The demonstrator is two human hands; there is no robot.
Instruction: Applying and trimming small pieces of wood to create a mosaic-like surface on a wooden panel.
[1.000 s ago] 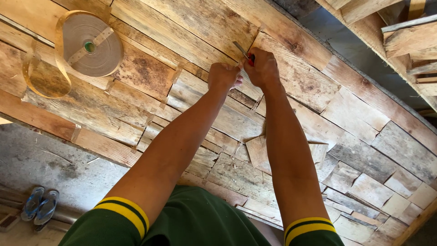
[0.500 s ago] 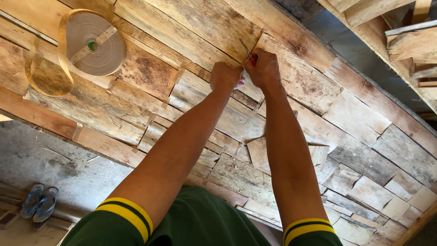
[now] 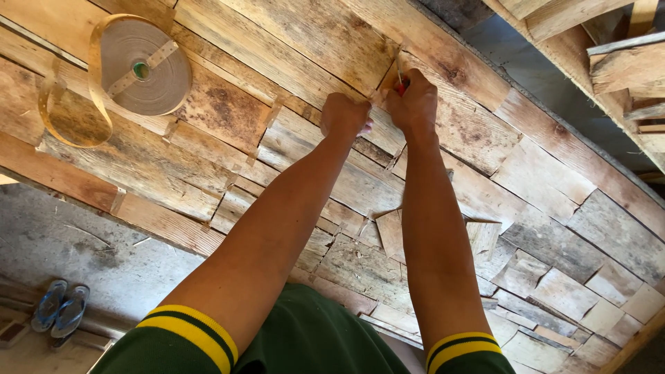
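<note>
Both my arms reach forward over a wide sheet of weathered wooden veneer pieces (image 3: 291,48) joined edge to edge. My right hand (image 3: 413,104) is closed around a small red-handled tool (image 3: 401,86), whose thin tip rests on a seam between two pieces. Just left of it, my left hand (image 3: 344,114) is a closed fist pressing down on the wood, and I cannot see anything in it. My green sleeves with yellow bands show at the bottom edge.
A large roll of brown paper tape (image 3: 142,66) lies on the sheet at upper left, a loose loop of tape (image 3: 69,118) curling beside it. A pair of blue sandals (image 3: 59,312) sits on the concrete floor at lower left. Stacked timber (image 3: 623,69) stands at upper right.
Both hands stay at the same seam with only slight shifts. The red handle in my right hand now shows more clearly.
</note>
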